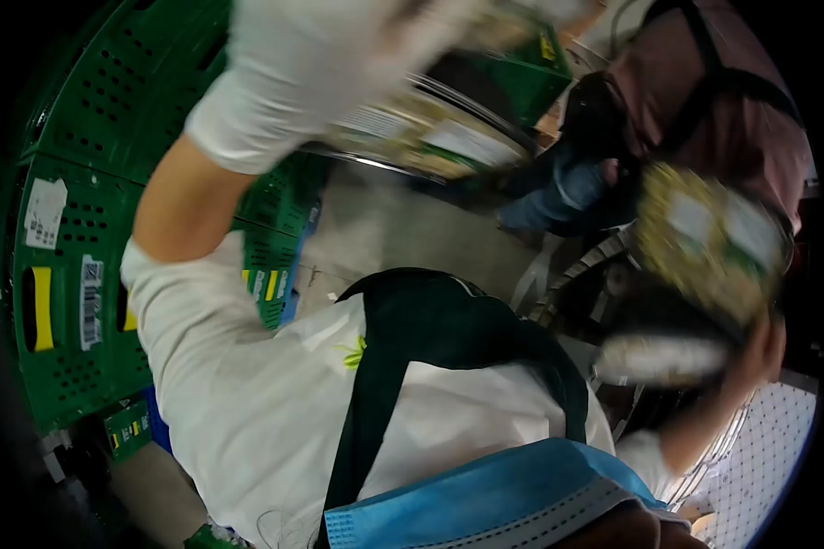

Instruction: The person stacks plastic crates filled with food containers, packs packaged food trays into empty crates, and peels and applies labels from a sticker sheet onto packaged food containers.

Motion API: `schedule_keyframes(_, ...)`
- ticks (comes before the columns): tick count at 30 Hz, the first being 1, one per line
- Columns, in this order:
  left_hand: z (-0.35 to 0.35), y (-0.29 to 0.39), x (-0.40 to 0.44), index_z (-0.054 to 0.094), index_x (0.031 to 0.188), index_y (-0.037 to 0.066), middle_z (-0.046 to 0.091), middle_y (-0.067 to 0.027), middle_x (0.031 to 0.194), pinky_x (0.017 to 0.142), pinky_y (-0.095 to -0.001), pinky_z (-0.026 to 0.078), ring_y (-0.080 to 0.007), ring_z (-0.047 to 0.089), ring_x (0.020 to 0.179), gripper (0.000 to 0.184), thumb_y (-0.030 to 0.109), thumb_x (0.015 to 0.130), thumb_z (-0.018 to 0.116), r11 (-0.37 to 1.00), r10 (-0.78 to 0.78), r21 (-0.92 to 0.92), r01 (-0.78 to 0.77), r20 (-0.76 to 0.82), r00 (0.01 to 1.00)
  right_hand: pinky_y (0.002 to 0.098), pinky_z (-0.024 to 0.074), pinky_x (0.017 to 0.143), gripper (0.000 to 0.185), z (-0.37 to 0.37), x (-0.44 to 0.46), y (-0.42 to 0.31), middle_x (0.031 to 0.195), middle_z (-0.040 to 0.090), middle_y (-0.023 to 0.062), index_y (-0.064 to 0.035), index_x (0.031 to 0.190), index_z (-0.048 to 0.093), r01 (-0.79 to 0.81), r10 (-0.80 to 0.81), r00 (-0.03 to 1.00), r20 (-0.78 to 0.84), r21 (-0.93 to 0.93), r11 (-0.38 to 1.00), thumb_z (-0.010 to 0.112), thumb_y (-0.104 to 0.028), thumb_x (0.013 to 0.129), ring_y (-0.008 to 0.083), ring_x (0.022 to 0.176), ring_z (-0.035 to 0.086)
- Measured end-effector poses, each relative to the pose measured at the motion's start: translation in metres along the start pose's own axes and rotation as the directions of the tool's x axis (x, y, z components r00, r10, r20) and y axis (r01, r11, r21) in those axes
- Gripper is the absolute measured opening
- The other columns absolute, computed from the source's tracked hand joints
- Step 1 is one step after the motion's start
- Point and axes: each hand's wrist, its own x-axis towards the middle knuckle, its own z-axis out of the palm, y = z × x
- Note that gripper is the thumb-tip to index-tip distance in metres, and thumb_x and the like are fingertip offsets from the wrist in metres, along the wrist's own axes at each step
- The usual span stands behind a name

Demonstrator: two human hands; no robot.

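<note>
My left hand [339, 59], in a white glove, is raised at the top and smeared by motion, so its fingers cannot be made out. Just beyond it are clear packs [458, 142] with yellowish contents and white labels. At the right edge my right hand [764, 352] grips the lower edge of a clear labelled pack [705, 238] of yellowish-green contents, held tilted and blurred. Close to this hand, a second, pale pack [659, 359] lies below the first; whether the hand also holds it cannot be told.
Green perforated crates [82, 220] are stacked at the left. Another green crate [531, 78] is at the top. A person in a pink top [714, 91] with dark straps stands at the upper right. A white patterned surface [760, 448] is at the lower right.
</note>
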Motion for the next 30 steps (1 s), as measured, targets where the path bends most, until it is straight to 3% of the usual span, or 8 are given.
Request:
schedule_keyframes(3,-0.004,-0.093,-0.036,0.048,0.060,0.007,0.045,-0.0134,0.049,0.040,-0.0369,0.038,-0.0276,0.050,0.044,0.020,0.018,0.073,0.058,0.939,-0.207,0.303,0.162,0.125,0.970,0.0213,0.0314,0.053,0.020,0.167,0.083,-0.101,0.063,0.040,0.0007,0.0023,0.077,0.048,0.069,-0.223,0.921,0.320,0.429,0.901,0.050,-0.017,0.081,0.0084,0.060,0.035)
schedule_keyframes(7,0.020,-0.179,-0.076,0.050,0.068,0.007,0.044,-0.0087,0.052,0.041,-0.0275,0.036,-0.0204,0.041,0.043,0.025,0.029,0.077,0.058,0.808,-0.507,0.388,0.443,0.076,0.859,0.0365,0.0390,0.058,0.039,0.327,0.191,-0.148,0.062,0.050,0.0185,0.0030,0.072,0.048,0.305,-0.368,0.881,0.296,0.237,0.922,0.046,-0.035,0.077,0.0328,0.059,0.048)
schedule_keyframes(10,0.041,-0.232,-0.089,0.051,0.065,0.007,0.046,-0.0041,0.050,0.041,-0.0240,0.037,-0.0114,0.046,0.044,0.030,0.034,0.077,0.057,0.767,-0.384,0.582,0.270,0.080,0.920,0.0398,0.0406,0.069,0.040,0.454,0.263,-0.168,0.076,0.056,0.0225,0.0019,0.080,0.055,0.357,-0.390,0.826,0.407,0.158,0.921,0.041,-0.036,0.078,0.0357,0.077,0.054)
schedule_keyframes(13,0.074,-0.249,-0.082,0.049,0.064,0.006,0.044,0.0019,0.052,0.043,-0.0198,0.031,-0.0065,0.032,0.045,0.024,0.022,0.079,0.057,0.747,-0.633,0.269,0.608,0.007,0.774,0.0400,0.0414,0.074,0.037,0.565,0.286,-0.157,0.083,0.056,0.0234,-0.0013,0.089,0.056,0.354,-0.415,0.791,0.450,0.217,0.910,0.042,-0.034,0.078,0.0360,0.081,0.054)
schedule_keyframes(18,0.178,-0.276,-0.079,0.054,0.075,0.005,0.055,0.0031,0.070,0.055,-0.0177,0.036,-0.0029,0.045,0.061,0.012,0.015,0.081,0.055,0.104,-0.966,-0.373,0.922,0.183,0.183,0.0364,0.0422,0.078,0.052,0.750,0.270,-0.085,0.098,0.054,0.0225,0.0026,0.105,0.048,0.325,-0.164,0.623,0.765,-0.063,0.944,0.050,-0.040,0.076,0.0327,0.090,0.054)
schedule_keyframes(21,0.241,-0.289,-0.093,0.055,0.081,0.003,0.059,-0.0020,0.077,0.058,-0.0199,0.040,-0.0054,0.050,0.065,0.015,0.017,0.082,0.052,-0.171,-0.918,-0.433,0.885,0.396,0.017,0.0345,0.0428,0.078,0.060,0.702,0.246,-0.158,0.104,0.052,0.0216,0.0033,0.111,0.043,0.200,-0.318,0.350,0.881,0.262,0.944,0.057,-0.041,0.072,0.0283,0.093,0.054)
schedule_keyframes(23,0.276,-0.288,-0.098,0.055,0.085,0.001,0.059,-0.0033,0.080,0.061,-0.0212,0.041,-0.0067,0.052,0.066,0.017,0.018,0.083,0.051,-0.281,-0.876,-0.443,0.851,0.481,-0.038,0.0335,0.0395,0.083,0.067,0.666,0.217,-0.202,0.112,0.048,0.0161,0.0007,0.114,0.040,-0.574,-0.609,-0.048,0.792,0.477,0.666,0.062,-0.043,0.069,0.0224,0.101,0.048)
schedule_keyframes(30,0.334,-0.280,-0.133,0.053,0.083,0.002,0.055,-0.0016,0.070,0.052,-0.0195,0.039,-0.0063,0.047,0.058,0.017,0.019,0.082,0.051,-0.416,-0.765,-0.394,0.819,0.639,-0.081,0.0306,0.0405,0.082,0.072,0.624,0.166,-0.260,0.108,0.046,0.0170,0.0050,0.121,0.022,-0.952,-0.481,-0.055,0.875,0.100,0.290,0.063,-0.023,0.068,0.0222,0.097,0.049)
